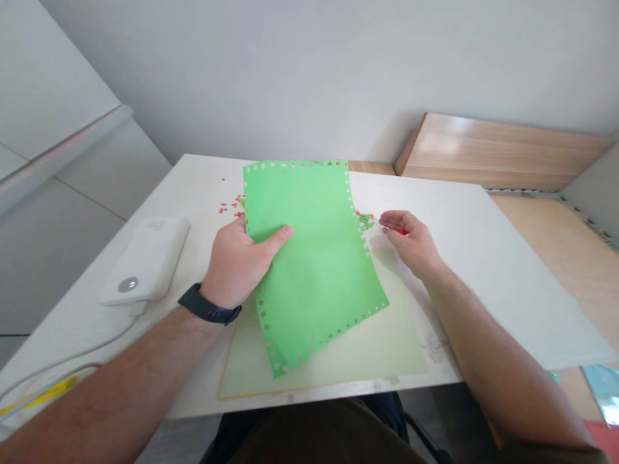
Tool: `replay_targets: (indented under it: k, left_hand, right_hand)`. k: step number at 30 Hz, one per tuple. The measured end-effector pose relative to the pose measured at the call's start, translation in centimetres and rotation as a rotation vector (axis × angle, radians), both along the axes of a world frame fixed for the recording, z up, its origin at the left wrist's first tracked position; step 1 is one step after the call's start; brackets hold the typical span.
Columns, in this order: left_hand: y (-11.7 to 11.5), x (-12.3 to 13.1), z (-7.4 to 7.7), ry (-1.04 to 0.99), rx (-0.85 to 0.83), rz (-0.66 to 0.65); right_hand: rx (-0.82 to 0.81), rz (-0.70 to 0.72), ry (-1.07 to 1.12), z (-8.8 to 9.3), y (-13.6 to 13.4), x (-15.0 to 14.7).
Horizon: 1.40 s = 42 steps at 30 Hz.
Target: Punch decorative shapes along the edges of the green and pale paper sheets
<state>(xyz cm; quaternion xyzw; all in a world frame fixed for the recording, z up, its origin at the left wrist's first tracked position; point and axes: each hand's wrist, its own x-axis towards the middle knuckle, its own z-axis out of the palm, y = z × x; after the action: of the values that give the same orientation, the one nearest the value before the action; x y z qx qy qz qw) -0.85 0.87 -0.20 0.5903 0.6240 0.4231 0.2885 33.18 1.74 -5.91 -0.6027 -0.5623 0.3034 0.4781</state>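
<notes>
My left hand (239, 258) grips the left edge of a green paper sheet (314, 258), thumb on top, and lifts it off the table. Small shapes are punched out all along the sheet's edges. My right hand (411, 241) rests on the white table (483, 258) to the right of the sheet, fingers curled around a small red object (400, 231) that is mostly hidden. Green paper scraps (366, 221) lie just left of that hand. Red scraps (231, 206) lie beyond my left hand.
A pale sheet or mat (367, 354) lies under the green paper at the table's near edge. A white box-shaped device (145, 261) with a cable sits at the left. A wooden board (498, 151) leans behind the table at the right.
</notes>
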Motion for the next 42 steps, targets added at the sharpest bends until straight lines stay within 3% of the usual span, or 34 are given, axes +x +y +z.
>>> replay_targets:
  k: [5,11,17,23,28,36,42]
  left_hand:
    - [0.0,0.0,0.1,0.007,-0.012,0.011]
    - [0.0,-0.1,-0.2,0.001,-0.019,0.001]
    - [-0.1,-0.1,-0.1,-0.008,-0.015,-0.005]
    - [0.0,-0.1,-0.1,0.012,-0.036,0.005]
    - [-0.1,-0.1,-0.1,-0.002,-0.023,-0.005]
    - [-0.1,0.0,0.1,-0.003,-0.027,0.011]
    - [-0.1,0.0,0.1,-0.025,-0.013,0.021]
  right_hand:
    - [-0.016,-0.152,-0.213,0.0,-0.2,1.0]
    - [-0.034,0.042,-0.181,0.4,-0.4,-0.2]
    - [-0.023,-0.100,-0.321,1.0,-0.8,-0.3]
    - [-0.011,0.094,-0.272,1.1,-1.1,-1.4]
    - [0.004,-0.008,-0.348,1.3,-1.4,-1.6]
    - [0.041,-0.126,-0.255,1.7,-1.7,-1.6]
    - [-0.140,-0.022,0.091,3.1,-2.6,-2.6]
